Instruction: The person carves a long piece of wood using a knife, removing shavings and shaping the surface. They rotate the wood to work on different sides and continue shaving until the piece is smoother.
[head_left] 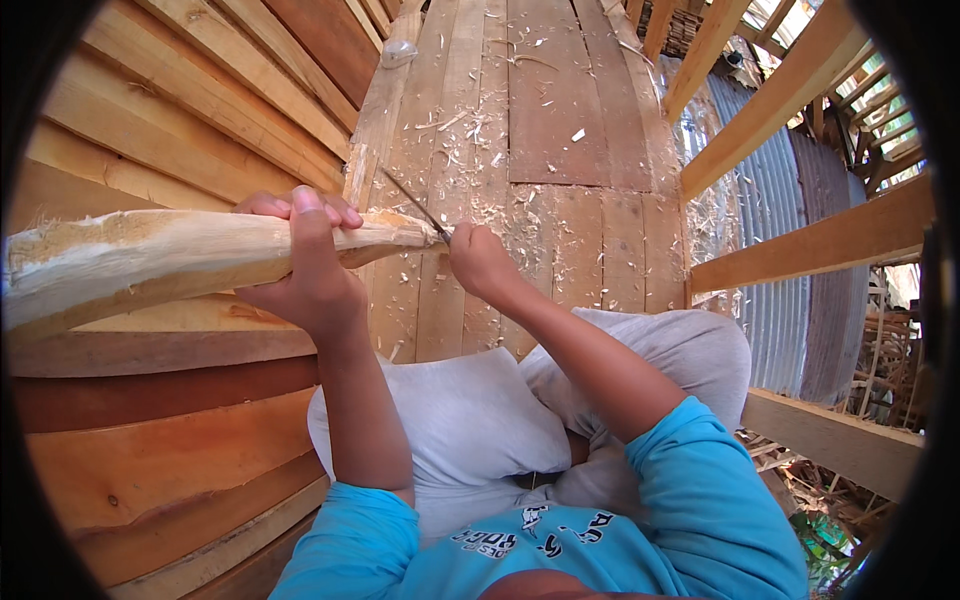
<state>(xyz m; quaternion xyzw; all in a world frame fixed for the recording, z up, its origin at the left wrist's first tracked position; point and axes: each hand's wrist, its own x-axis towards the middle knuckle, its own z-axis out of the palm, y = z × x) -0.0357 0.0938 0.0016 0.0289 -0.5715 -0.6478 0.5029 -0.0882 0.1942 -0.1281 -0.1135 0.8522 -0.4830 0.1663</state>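
Note:
A long, pale, peeled piece of wood (pixel 190 252) reaches in from the left edge and narrows to a carved tip near the middle. My left hand (pixel 315 255) is wrapped around it close to the narrow end, thumb on top. In my right hand (pixel 480 262) is a knife (pixel 412 203), gripped by its handle, which the fingers mostly hide. Its thin dark blade points up and to the left, and lies at the wood's tip.
Wood shavings (pixel 455 125) are scattered over the plank floor (pixel 560 100). Stacked boards (pixel 180 90) line the left side. Wooden rails (pixel 810 240) run along the right, with corrugated metal sheets (pixel 775 200) beyond. A small clear container (pixel 397 53) sits at the far left of the floor.

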